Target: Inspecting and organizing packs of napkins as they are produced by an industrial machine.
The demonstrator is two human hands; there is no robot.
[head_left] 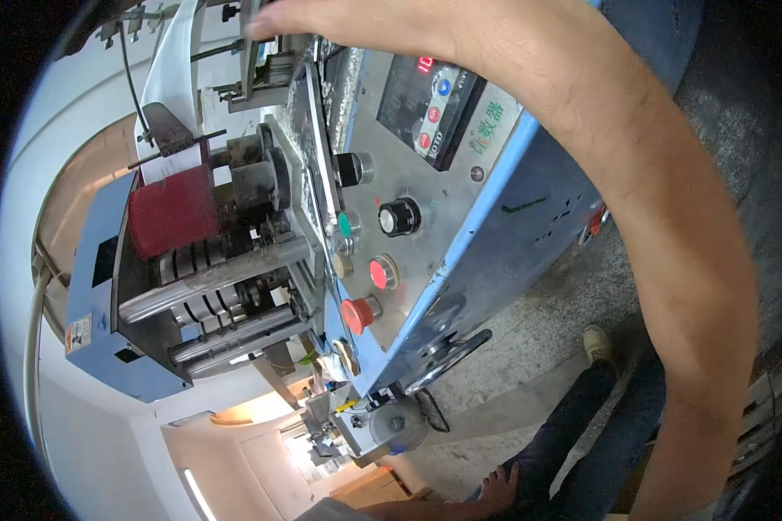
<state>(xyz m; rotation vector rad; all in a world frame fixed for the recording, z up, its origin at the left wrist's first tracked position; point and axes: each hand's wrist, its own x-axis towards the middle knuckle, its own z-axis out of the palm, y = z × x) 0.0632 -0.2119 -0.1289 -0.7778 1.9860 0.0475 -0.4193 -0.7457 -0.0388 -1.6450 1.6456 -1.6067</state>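
Note:
My right arm arches over the right side of the view, and my right hand [291,17] is at the top edge. Its fingertips are at a metal bracket [251,61] on a blue-framed roller machine [139,304]; the top edge cuts off much of the hand, so its grip is unclear. Beside the bracket runs a white web of material [175,65]. My left hand [500,488] rests on a dark trouser leg [573,404], fingers apart, holding nothing. Between my hands is a metal control panel [439,204] with a black knob [399,217] and a red mushroom button [356,315].
The view is tilted sideways. Bare metal pillars [217,280] and a dark red block [174,211] sit among the rollers. A lit counter display [426,104] is set in the panel. A handwheel [447,360] sticks out of the cabinet over the concrete floor [530,334].

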